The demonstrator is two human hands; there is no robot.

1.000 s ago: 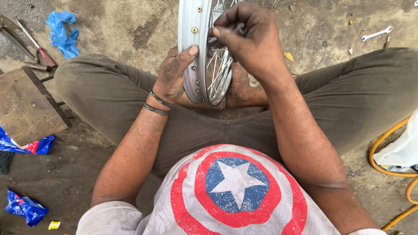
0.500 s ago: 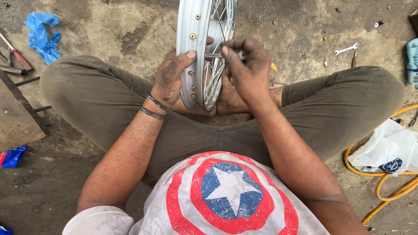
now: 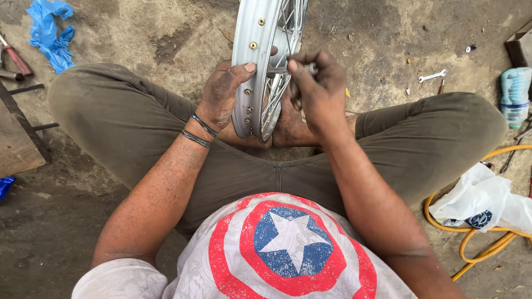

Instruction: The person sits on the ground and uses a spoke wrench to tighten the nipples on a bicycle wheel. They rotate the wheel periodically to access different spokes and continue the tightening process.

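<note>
A silver spoked wheel rim (image 3: 256, 55) stands upright on edge between my crossed legs, resting by my feet. My left hand (image 3: 223, 94) grips the rim's outer band from the left, thumb on top. My right hand (image 3: 315, 83) is at the spokes (image 3: 280, 83) on the right side of the rim, fingers pinched around a small metal tool (image 3: 280, 70) that points into the spokes. Both hands are dark with grease.
On the dirt floor lie a small wrench (image 3: 432, 76) at the right, a yellow hose (image 3: 471, 243), a white plastic bag (image 3: 482, 199), a pale blue bottle (image 3: 514, 94), a blue rag (image 3: 50, 33) at top left and a wooden board (image 3: 16, 138) at the left.
My right hand has come down from the top of the rim to the spokes lower on its right side. The view has shifted left. My left hand stays on the rim.
</note>
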